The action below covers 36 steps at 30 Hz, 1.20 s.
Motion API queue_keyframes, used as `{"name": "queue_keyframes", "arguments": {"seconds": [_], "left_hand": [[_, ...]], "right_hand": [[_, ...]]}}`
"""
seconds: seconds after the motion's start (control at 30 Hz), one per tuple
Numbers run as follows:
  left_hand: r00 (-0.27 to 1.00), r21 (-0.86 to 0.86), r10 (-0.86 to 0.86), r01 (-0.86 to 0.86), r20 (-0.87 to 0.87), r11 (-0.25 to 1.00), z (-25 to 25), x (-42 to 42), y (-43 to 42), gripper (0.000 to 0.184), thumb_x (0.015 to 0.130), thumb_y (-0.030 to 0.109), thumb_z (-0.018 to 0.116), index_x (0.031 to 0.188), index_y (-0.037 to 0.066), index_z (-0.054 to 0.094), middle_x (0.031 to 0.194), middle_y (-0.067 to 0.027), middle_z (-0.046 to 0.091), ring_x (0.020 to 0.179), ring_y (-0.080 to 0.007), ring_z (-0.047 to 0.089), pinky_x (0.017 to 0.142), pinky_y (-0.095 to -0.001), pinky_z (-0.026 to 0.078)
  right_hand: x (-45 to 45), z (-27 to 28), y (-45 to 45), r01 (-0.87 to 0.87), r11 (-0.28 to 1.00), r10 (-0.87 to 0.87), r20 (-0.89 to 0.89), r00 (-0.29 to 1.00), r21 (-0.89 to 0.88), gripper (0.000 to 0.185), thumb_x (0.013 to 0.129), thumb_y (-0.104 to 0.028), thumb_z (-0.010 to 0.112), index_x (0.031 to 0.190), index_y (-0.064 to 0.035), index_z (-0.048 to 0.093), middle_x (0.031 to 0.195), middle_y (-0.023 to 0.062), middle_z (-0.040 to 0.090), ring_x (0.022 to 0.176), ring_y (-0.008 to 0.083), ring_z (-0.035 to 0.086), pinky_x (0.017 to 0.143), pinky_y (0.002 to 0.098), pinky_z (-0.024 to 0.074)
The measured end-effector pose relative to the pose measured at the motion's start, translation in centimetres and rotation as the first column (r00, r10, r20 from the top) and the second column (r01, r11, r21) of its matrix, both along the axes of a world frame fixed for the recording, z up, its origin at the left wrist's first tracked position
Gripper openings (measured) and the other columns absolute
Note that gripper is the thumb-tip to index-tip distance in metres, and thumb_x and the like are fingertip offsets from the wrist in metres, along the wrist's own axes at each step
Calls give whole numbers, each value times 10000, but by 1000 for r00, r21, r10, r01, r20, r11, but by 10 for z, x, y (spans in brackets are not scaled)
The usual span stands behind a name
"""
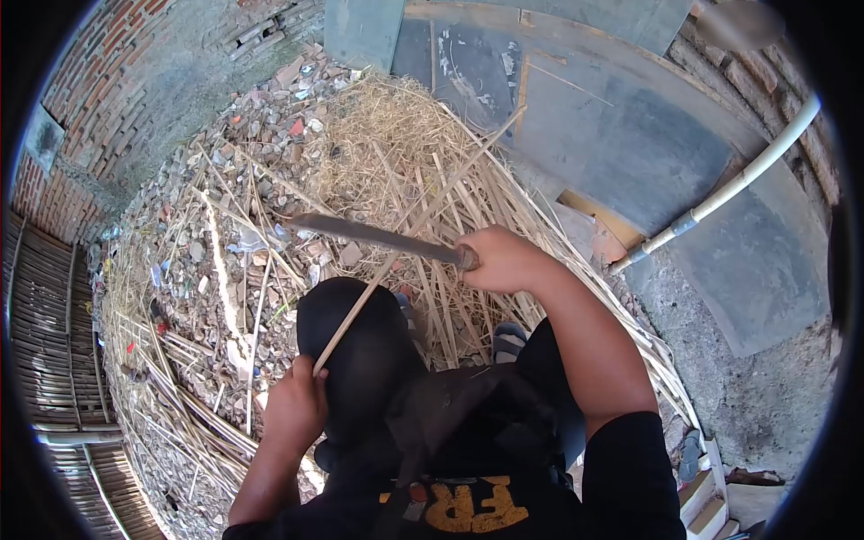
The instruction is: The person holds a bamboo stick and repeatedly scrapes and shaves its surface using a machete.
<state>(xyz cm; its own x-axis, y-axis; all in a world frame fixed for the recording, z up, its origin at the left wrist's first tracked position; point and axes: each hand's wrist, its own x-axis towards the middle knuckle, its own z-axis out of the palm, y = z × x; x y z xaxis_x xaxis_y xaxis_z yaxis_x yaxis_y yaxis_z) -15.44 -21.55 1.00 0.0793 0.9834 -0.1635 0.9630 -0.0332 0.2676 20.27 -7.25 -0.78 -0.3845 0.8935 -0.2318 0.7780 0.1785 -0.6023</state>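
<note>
Your right hand (493,258) closes round the handle of a long blade (378,236), its grip firm; your left hand (295,405) pinches the near end of a thin strip (355,310), which slants up past the blade over the straw (382,126).

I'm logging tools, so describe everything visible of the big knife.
The knife has a long, dark, metal-looking blade, browner towards its tip. The right hand grips its brownish handle. The blade points to the person's left, crossing the pale strip; whether they touch is unclear.
</note>
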Motion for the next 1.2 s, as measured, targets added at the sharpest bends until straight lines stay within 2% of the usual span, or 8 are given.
{"name": "queue_keyframes", "arguments": {"seconds": [0.13,0.3,0.43,0.53,0.67,0.97,1.1,1.2], "left_hand": [[999,-20,-12,11,-32,1000,1,0,3,192,1028,202,580,1087,24,540,902,-285,694,776,-513,674,686,-604,526],[996,-3,-5,5,-85,1000,7,-1,2,206,1025,221,585,1095,30,552,896,-266,694,773,-499,682,678,-595,534],[997,1,-20,21,-77,1000,14,2,1,209,1025,232,586,1093,36,561,905,-262,694,774,-494,684,679,-593,536],[996,17,-27,29,-90,999,4,-3,0,218,1024,237,587,1107,37,561,916,-259,694,777,-491,685,678,-586,541],[994,71,-32,40,-104,997,-3,-5,-3,230,1022,245,593,1121,40,560,931,-242,692,774,-478,688,672,-573,547],[984,130,-82,103,-160,986,-2,-4,2,307,982,298,674,1118,47,563,910,-180,686,750,-426,689,648,-524,551],[985,120,-55,74,-161,990,-1,-6,-1,327,976,313,686,1123,52,554,926,-187,687,757,-426,691,650,-528,548],[988,94,-50,64,-146,994,4,-6,0,325,979,316,681,1128,57,553,918,-198,688,762,-432,691,649,-537,546]], "right_hand": [[4,1,5,-72,990,64,-73,995,-123,296,745,-197,729,996,-42,711,877,176,712,844,344,700,779,444,542],[43,-21,32,319,920,-353,-125,927,-229,308,797,-204,769,1026,-12,695,820,127,702,738,275,671,706,409,528],[11,-14,4,-31,999,31,8,999,-28,308,790,-214,766,1008,-8,693,813,150,700,757,292,686,724,436,535],[8,-8,1,-86,984,72,-94,993,-157,303,789,-213,770,995,-5,691,807,145,696,751,286,677,719,431,532],[54,-29,31,322,906,-388,-236,891,-276,202,741,-165,709,872,-19,662,797,155,685,746,314,661,726,436,517],[7,-28,2,-116,992,112,-86,990,-39,246,767,-177,717,928,4,676,772,107,663,698,224,638,679,397,513],[31,-26,20,204,902,-273,-137,952,-380,306,783,-176,701,1018,19,686,847,198,715,821,380,698,763,454,536],[19,-27,13,151,986,-154,-42,987,-72,319,779,-176,699,1042,6,700,864,204,720,856,378,708,792,455,546]]}}
